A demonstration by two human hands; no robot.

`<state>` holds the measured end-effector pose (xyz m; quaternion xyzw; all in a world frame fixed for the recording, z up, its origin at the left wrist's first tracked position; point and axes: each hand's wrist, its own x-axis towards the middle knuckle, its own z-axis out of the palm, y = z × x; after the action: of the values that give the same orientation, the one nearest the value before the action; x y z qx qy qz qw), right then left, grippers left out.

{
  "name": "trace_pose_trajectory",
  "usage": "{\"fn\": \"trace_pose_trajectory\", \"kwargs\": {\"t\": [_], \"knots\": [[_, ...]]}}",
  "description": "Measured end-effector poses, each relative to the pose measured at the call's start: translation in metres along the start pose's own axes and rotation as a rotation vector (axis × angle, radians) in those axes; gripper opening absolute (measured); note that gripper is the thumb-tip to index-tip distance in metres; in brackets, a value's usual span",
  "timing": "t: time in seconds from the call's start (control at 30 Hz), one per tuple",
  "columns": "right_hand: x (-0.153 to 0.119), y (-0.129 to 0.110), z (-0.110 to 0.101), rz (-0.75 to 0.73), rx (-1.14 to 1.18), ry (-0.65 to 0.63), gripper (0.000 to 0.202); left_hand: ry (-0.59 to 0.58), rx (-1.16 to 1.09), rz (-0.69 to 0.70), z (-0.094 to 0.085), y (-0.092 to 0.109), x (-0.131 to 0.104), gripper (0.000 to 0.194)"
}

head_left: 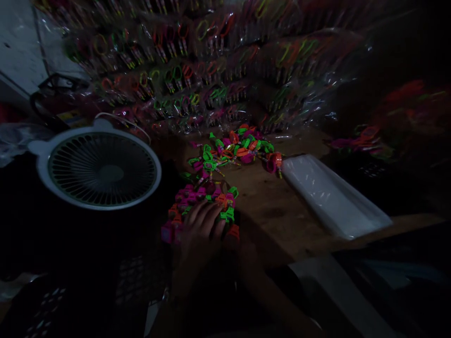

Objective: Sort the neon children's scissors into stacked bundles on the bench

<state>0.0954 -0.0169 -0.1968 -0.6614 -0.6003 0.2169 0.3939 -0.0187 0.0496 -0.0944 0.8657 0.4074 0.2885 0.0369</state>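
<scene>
Bright plastic pieces that look like toy watches, in pink, orange and green, lie packed together at the near edge of the wooden table. My left hand rests on top of them, palm down, its fingers slightly apart and curved over the pieces. Close by on the right is my right hand, low beside an orange piece. Deep shadow hides its fingers. Farther back, a loose heap of similar toy watches has thin beaded sticks among it.
A round white fan stands at left. On the wooden table, a stack of clear plastic bags lies at right. Behind, bagged rows of colourful toys form a wall. More colourful pieces sit in shadow at far right.
</scene>
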Motion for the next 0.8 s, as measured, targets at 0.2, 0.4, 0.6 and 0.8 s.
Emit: {"fn": "trace_pose_trajectory", "kwargs": {"t": [0.2,0.4,0.6,0.8], "knots": [[-0.001,-0.007,0.001,0.06,-0.001,0.051,0.026,-0.104,0.041,0.11,-0.004,-0.002,-0.002,0.032],[0.003,-0.006,-0.01,0.081,0.054,-0.058,0.022,-0.243,0.068,0.214,-0.007,-0.006,-0.004,0.032],[0.006,-0.012,-0.016,0.104,-0.005,-0.099,0.026,-0.182,0.014,0.238,-0.007,-0.007,-0.007,0.031],[0.012,-0.011,-0.016,0.072,0.059,-0.159,0.022,-0.159,0.03,0.139,-0.007,0.0,-0.008,0.042]]}}
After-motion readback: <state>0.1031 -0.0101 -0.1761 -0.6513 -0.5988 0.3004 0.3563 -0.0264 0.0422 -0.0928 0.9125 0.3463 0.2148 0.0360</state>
